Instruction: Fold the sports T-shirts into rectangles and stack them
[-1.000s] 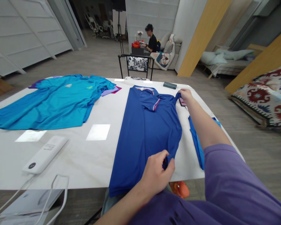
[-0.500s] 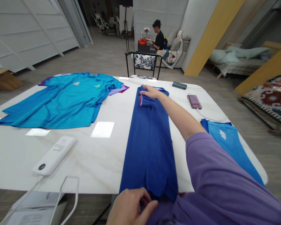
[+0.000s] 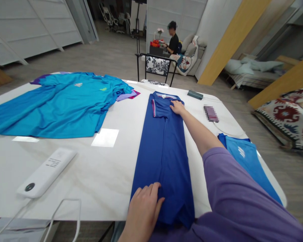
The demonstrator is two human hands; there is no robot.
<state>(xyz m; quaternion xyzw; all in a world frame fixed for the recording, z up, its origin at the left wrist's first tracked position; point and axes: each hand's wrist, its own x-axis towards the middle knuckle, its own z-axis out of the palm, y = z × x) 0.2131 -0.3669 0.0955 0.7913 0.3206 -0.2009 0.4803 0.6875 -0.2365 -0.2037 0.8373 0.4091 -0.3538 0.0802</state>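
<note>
A dark blue polo shirt (image 3: pixel 151 151) lies lengthwise on the white table, folded into a long narrow strip with its collar at the far end. One short sleeve with a striped cuff lies folded over the top. My right hand (image 3: pixel 178 107) rests at the right side near the collar, fingers apart on the cloth. At the near end, my left hand (image 3: pixel 145 203) lies on the lower part of the shirt, palm down, its thumb apart from its fingers. The hem hangs at the table's front edge, close to my body.
Bright blue shirts (image 3: pixel 65 104) lie spread at the left. A white handheld device (image 3: pixel 46 173) with a cable is nearer. At the right are a folded blue garment (image 3: pixel 249 159), a phone (image 3: pixel 211 113) and a dark box (image 3: pixel 195 94). A chair (image 3: pixel 156 65) stands beyond; a person sits farther back.
My right hand has moved right and slightly nearer from the collar, uncovering it. My left hand has risen from the front edge onto the shirt. The view has shifted slightly.
</note>
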